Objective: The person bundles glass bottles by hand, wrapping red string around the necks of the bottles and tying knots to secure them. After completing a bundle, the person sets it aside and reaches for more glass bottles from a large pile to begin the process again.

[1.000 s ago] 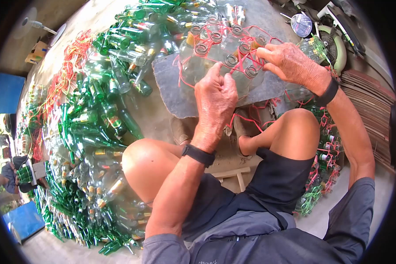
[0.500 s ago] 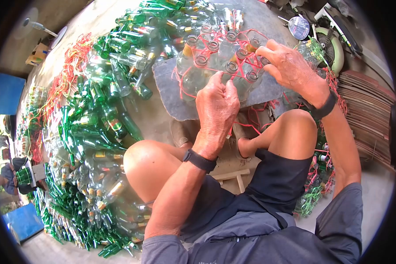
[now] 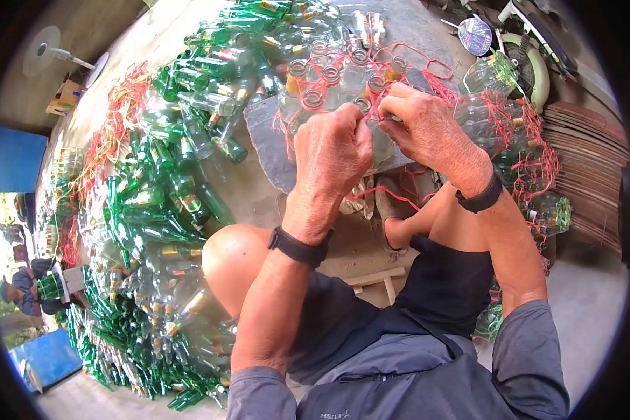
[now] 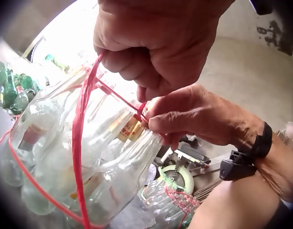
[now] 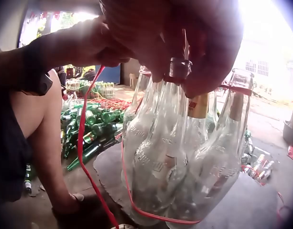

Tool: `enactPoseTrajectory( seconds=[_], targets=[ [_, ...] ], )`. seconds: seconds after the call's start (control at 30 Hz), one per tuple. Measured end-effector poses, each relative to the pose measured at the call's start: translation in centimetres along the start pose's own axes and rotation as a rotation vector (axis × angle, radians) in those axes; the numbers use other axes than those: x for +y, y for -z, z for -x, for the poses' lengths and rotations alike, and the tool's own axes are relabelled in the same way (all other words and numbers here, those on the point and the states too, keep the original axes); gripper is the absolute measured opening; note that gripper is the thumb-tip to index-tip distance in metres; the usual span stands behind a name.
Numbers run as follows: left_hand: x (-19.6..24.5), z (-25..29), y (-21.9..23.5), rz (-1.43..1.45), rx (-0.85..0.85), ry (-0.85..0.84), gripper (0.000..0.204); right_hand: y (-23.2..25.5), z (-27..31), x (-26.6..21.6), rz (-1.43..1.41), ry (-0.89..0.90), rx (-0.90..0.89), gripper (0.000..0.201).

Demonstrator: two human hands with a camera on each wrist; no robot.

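Observation:
A bundle of clear glass bottles (image 5: 158, 164) stands upright on a grey slab (image 3: 264, 129), bound round its lower part with red plastic string. More red string (image 4: 79, 143) runs around and between the necks. My left hand (image 3: 331, 150) is curled in a fist over the near side of the bundle and grips a strand; a length hangs from it in the right wrist view. My right hand (image 3: 434, 133) sits close beside it, thumb and fingers pinching the string by a bottle neck (image 5: 180, 69). Both hands hide some of the necks.
Loose green bottles (image 3: 182, 185) and clear ones are heaped at the left, near a tangle of red string (image 3: 119, 119). String-tied bottles (image 3: 493, 115) stand at the right, beside stacked brown sheets (image 3: 584, 175). Another person (image 3: 24, 294) is at the far left.
My right hand has moved left and down, from the bundle's right side to beside my left hand. The left hand has shifted slightly left. A loose string loop now shows at the bundle's right.

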State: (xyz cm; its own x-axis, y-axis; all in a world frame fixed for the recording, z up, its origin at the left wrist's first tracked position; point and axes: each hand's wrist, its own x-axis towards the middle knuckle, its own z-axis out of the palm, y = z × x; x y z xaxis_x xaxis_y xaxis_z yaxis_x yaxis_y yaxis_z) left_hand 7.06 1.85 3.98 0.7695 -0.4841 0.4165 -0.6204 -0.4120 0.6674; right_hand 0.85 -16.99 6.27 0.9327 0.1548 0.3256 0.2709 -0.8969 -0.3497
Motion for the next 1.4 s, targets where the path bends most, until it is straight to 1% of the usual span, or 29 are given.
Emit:
enactPoseTrajectory(
  seconds=[0.03,0.07,0.13,0.17,0.27,0.37,0.43,0.53,0.63,0.73,0.87,0.93,0.97,1.03,1.07,1.13,1.27,1.33,1.4],
  targets=[
    [0.0,-0.5,0.2,-0.069,-0.05,-0.048,0.013,0.0,0.0,0.1,-0.001,-0.004,0.003,0.012],
    [-0.1,-1.0,0.3,-0.071,-0.053,-0.052,0.013,-0.1,0.0,0.2,-0.015,0.021,0.015,0.011],
    [-0.2,-1.8,0.2,-0.148,-0.112,-0.133,0.017,-0.3,0.1,0.4,-0.033,0.037,0.03,0.01],
    [-0.3,-2.2,0.2,-0.153,-0.118,-0.134,0.017,-0.4,0.2,0.4,-0.042,0.035,0.038,0.009],
    [-0.8,-3.5,0.0,-0.163,-0.116,-0.236,0.014,-0.6,0.3,0.5,-0.066,0.036,0.054,0.008],
    [-1.1,-4.4,-0.2,-0.194,-0.135,-0.271,0.011,-0.6,0.2,0.4,-0.062,0.03,0.049,0.007],
    [-1.1,-5.0,-0.2,-0.177,-0.152,-0.258,0.01,-0.5,0.3,0.4,-0.048,0.013,0.042,0.007],
    [-1.2,-5.7,-0.1,-0.152,-0.174,-0.264,0.009,-0.6,0.3,0.5,-0.057,0.046,0.063,0.007],
    [-1.3,-6.5,0.2,-0.107,-0.203,-0.216,0.008,-0.6,0.3,0.3,-0.034,0.028,0.061,0.007],
    [-1.3,-7.1,0.4,-0.097,-0.275,-0.149,0.014,-0.6,0.4,0.3,-0.023,0.031,0.058,0.007],
    [-2.2,-8.2,0.3,-0.102,-0.331,-0.171,0.014,-0.6,0.4,0.4,-0.021,0.023,0.042,0.008],
    [-2.3,-8.7,0.4,-0.003,-0.396,-0.079,0.016,-0.6,0.4,0.4,-0.033,0.033,0.047,0.009],
    [-2.3,-9.1,0.5,-0.006,-0.397,-0.076,0.016,-0.6,0.4,0.4,-0.029,0.035,0.046,0.01],
    [-1.7,-10.2,1.0,-0.115,-0.544,-0.087,0.021,-0.7,0.4,0.6,-0.028,0.037,0.047,0.011],
    [-1.9,-10.7,1.0,-0.119,-0.545,-0.084,0.021,-0.8,0.4,0.6,-0.03,0.034,0.047,0.011],
    [-2.2,-11.8,1.0,-0.065,-0.725,0.004,0.024,-0.8,0.5,0.6,-0.036,0.031,0.053,0.011],
    [-2.1,-12.6,1.3,-0.074,-0.763,-0.018,0.026,-0.7,0.5,0.5,-0.05,0.018,0.055,0.011],
    [-2.2,-12.9,1.2,-0.101,-0.799,0.004,0.027,-0.7,0.6,0.5,-0.05,0.021,0.054,0.011],
    [-2.3,-12.8,1.0,-0.127,-0.789,0.007,0.026,-0.9,0.7,0.6,-0.04,0.041,0.068,0.012]
  ],
)
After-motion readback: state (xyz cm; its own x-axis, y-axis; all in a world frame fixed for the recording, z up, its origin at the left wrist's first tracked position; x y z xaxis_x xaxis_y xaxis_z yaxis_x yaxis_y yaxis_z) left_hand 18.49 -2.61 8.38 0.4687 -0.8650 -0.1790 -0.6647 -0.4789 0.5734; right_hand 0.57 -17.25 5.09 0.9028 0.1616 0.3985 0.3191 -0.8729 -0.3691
